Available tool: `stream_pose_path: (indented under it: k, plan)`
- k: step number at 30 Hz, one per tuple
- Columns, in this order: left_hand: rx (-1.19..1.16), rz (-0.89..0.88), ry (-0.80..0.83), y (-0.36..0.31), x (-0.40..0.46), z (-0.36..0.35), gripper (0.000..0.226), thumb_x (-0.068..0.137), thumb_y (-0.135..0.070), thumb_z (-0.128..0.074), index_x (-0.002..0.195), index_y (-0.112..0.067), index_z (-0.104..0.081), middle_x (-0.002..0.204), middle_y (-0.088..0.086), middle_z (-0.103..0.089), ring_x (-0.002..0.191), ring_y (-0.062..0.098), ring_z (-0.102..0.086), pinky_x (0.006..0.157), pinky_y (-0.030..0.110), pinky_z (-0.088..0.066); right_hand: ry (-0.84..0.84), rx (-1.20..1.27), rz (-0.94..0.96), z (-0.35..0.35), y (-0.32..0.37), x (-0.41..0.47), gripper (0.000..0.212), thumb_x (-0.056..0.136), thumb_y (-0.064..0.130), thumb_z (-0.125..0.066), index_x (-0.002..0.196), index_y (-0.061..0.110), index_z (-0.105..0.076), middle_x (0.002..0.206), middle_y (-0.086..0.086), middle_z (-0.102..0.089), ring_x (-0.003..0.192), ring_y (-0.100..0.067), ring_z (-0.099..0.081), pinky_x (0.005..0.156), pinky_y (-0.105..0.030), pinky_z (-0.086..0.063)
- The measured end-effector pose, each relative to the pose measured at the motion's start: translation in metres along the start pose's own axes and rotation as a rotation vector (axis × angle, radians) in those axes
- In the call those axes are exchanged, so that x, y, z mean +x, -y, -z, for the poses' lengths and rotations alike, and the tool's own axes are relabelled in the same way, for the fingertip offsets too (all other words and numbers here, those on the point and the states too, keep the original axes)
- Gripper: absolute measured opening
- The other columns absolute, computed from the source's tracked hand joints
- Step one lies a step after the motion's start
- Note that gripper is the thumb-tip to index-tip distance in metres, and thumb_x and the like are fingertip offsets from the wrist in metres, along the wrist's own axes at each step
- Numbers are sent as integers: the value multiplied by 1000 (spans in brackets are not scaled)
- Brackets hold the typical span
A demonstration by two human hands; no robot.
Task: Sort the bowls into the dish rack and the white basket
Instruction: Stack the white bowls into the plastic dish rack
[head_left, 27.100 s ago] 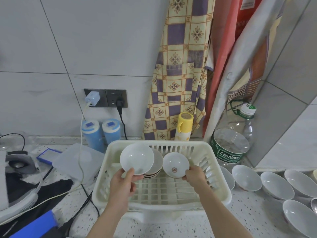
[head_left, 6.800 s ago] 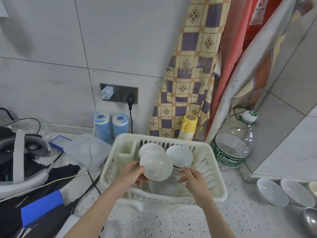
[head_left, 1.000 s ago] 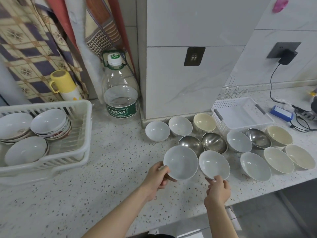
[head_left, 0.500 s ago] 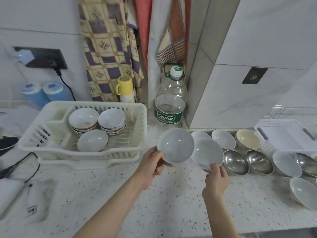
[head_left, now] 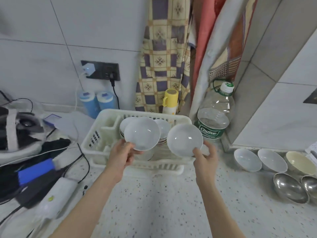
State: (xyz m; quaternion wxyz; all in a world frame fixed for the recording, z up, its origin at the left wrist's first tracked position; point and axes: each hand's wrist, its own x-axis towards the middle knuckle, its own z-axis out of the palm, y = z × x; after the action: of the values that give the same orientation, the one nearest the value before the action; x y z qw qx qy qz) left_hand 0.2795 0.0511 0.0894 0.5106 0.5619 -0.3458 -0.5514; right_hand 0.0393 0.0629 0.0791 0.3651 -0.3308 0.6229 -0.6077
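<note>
Bowls are up in both hands over the rack (head_left: pixel 96 134): the left hand (head_left: pixel 120 155) pinches one white bowl (head_left: pixel 142 133) by its near rim, the right hand (head_left: pixel 205 158) pinches another (head_left: pixel 185 140) the same way. Both are tilted toward the camera, above the stacks (head_left: pixel 163 129) already in the rack. Each is held only at the edge, so a slip could drop it onto the stacks and chip them. The two bowls are close together and might knock. More bowls (head_left: pixel 247 159) wait on the table (head_left: pixel 163 203) at right; the basket is not in view.
</note>
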Motion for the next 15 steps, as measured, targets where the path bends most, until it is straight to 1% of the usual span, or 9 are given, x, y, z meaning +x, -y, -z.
stream_pose_path:
  k: [2,5,7,8,10,12,13,15]
  plan:
    - [32,-54,-54,-3,8,19,20,88,-10,-53,106,-16,-61,76,18,-75,41,11,-37,37,19,-27,45,-40,1,-18,1,-2,33,74,18,-63,103,35,-63,95,8,-68,69,-9,-66,61,-31,-49]
    - [48,-160,-181,-5,18,43,21,88,-8,-55,102,-18,-65,67,12,-74,43,9,-51,38,19,-36,114,-98,-41,-38,-1,0,29,81,15,-62,107,26,-67,82,1,-70,58,-12,-59,55,-30,-45]
    - [59,-198,-223,-6,27,55,21,85,-8,-54,99,-18,-65,67,11,-74,41,7,-54,39,19,-41,161,-131,-72,-48,-2,2,25,84,17,-61,106,23,-70,79,2,-70,58,-13,-55,52,-26,-41]
    - [77,-209,-230,-7,32,59,20,83,-11,-54,97,-20,-65,66,9,-74,41,8,-54,42,22,-42,183,-155,-82,-54,-2,3,23,85,18,-60,105,22,-71,77,1,-70,56,-11,-54,50,-23,-39]
    - [126,-214,-240,-9,43,66,21,77,-19,-54,96,-24,-64,66,6,-74,43,11,-55,49,29,-43,246,-202,-94,-65,-3,3,18,87,17,-58,100,21,-70,67,-6,-71,45,-6,-50,43,-18,-37]
    - [151,-199,-242,-8,54,71,23,81,-17,-54,102,-21,-63,67,5,-75,46,13,-57,54,30,-44,307,-245,-91,-77,-3,1,15,89,16,-56,93,24,-68,57,-9,-70,33,-2,-47,36,-12,-34]
    - [157,-189,-242,-6,59,73,25,84,-14,-54,108,-19,-61,68,6,-75,48,14,-58,55,30,-44,321,-284,-82,-83,-4,0,15,90,17,-55,89,28,-66,56,-9,-69,32,-2,-47,36,-11,-34]
    - [181,-180,-247,-2,67,76,29,87,-12,-56,116,-18,-59,73,7,-76,51,13,-62,59,30,-46,345,-383,-57,-93,-6,1,15,90,22,-54,83,31,-65,57,-7,-70,35,-1,-52,40,-15,-37]
